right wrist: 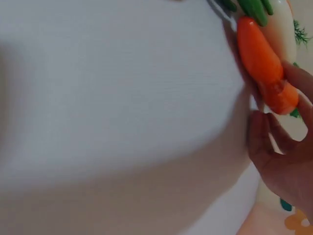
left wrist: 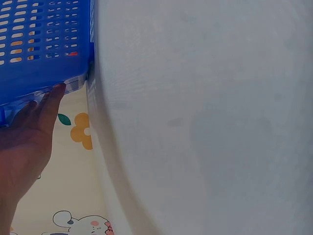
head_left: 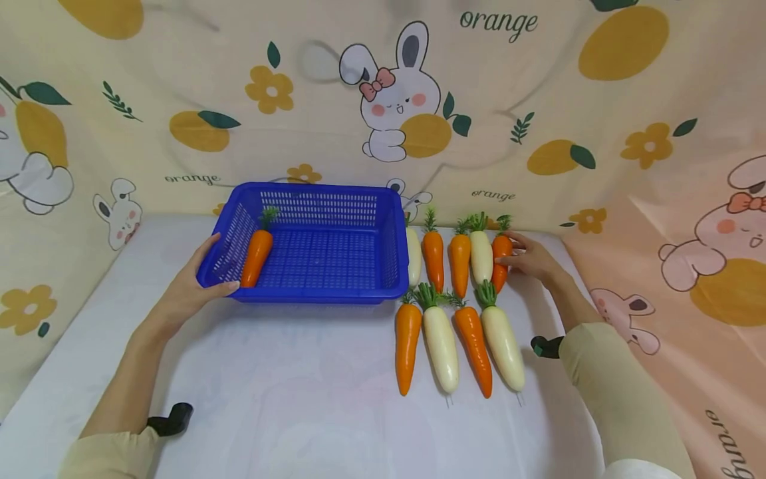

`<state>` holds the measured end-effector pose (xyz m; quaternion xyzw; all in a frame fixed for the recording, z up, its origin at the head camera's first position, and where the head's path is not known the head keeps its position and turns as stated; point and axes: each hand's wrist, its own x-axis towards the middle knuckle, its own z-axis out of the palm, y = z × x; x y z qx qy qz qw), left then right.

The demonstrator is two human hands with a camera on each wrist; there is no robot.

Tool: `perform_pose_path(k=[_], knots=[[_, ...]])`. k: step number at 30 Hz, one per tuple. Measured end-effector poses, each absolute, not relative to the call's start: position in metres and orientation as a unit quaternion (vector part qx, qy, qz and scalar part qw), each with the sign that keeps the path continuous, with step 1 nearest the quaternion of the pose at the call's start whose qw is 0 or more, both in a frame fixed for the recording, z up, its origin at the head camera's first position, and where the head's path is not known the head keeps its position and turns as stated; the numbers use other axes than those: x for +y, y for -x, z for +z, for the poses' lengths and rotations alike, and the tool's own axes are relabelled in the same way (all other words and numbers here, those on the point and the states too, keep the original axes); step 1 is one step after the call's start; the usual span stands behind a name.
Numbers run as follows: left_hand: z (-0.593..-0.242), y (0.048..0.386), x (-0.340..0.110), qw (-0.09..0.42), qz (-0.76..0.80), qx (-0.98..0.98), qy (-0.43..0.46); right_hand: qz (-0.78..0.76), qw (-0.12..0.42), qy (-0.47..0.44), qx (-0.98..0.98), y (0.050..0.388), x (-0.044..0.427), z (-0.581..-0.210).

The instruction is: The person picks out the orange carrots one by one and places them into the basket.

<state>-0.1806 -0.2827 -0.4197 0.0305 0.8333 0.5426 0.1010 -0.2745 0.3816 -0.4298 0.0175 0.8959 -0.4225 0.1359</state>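
At the left end of the blue plastic basket (head_left: 323, 293), my left hand (head_left: 185, 286) grips the corner, its thumb along the near rim and its fingers at the side wall. One carrot (head_left: 257, 256) with a green top leans inside, near the left wall. On the right, my right hand (head_left: 531, 256) holds the outermost carrot (head_left: 501, 247) of the back row between thumb and fingers. The right wrist view shows that carrot (right wrist: 259, 51) beside a white radish (right wrist: 281, 29). In the left wrist view, my left fingers (left wrist: 51, 105) touch the basket's underside edge.
Right of the basket, carrots (head_left: 433, 256) and white radishes (head_left: 481, 256) lie in a back row. A front row of carrots (head_left: 408, 349) and radishes (head_left: 441, 352) lies nearer me. A printed cloth (head_left: 323, 133) hangs behind the white table (head_left: 269, 392).
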Motion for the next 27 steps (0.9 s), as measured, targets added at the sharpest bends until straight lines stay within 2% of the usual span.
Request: perform_pose_path(k=[6,12,20,27], knots=[[-0.424,0.176,-0.284,0.102,0.537,0.837,-0.027,-0.434,0.14,-0.029,0.889,0.274,0.376,-0.433],[-0.426,0.175,-0.283,0.105,0.537,0.837,-0.026,-0.498,0.103,-0.037,0.86,0.265,0.377,-0.438],[-0.424,0.178,-0.283,0.103,0.537,0.837,-0.032,-0.579,0.07,-0.044,0.811,0.248,0.369,-0.415],[-0.421,0.181,-0.283,0.098,0.535,0.839,-0.031,-0.581,0.06,-0.017,0.812,0.258,0.371,-0.404]])
